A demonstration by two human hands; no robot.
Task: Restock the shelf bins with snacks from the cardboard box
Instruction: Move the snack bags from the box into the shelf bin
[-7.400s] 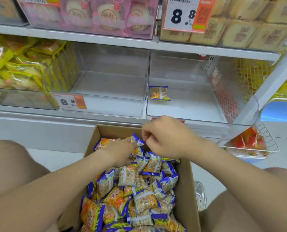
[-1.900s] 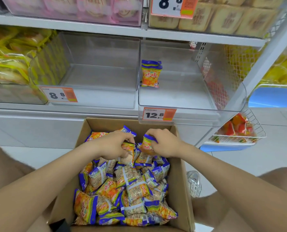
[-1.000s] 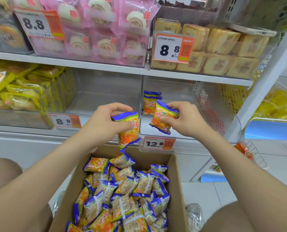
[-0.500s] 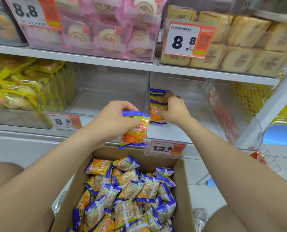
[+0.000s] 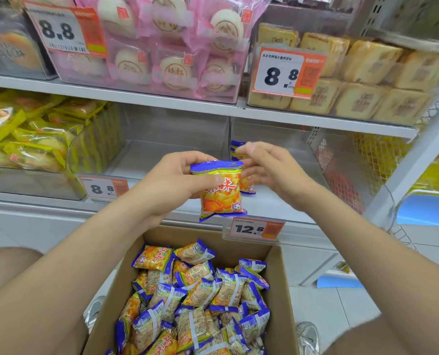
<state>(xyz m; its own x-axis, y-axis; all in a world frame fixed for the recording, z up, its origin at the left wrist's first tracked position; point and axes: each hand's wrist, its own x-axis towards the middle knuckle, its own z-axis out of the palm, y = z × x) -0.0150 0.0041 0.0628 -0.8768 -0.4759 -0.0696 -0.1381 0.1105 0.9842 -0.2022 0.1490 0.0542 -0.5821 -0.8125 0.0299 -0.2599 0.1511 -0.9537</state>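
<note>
Emptied since a moment ago, the right hand (image 5: 272, 172) hovers loose-fingered beside the glossy orange-and-blue pillow packet (image 5: 222, 198) pinched by the left hand (image 5: 172, 183), just near of the clear plastic bin (image 5: 303, 155) with its standing packets (image 5: 235, 146), above the packet-heaped cardboard box (image 5: 280, 290).

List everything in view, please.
Brown cardboard box: one, bottom centre.
Loose orange-blue snack packets: many, in the box.
Held snack packet: one, orange-blue, left hand.
Pink-wrapped round cakes: many, upper shelf.
Tan square cakes: many, upper shelf, right.
Yellow-wrapped snacks: many, lower shelf, left.
Clear plastic bins: several, both shelves.
Binned snack packets: few, orange-blue, 12.8-tagged bin.
Left hand: grips the held packet.
Right hand: holds nothing, beside it.
</note>
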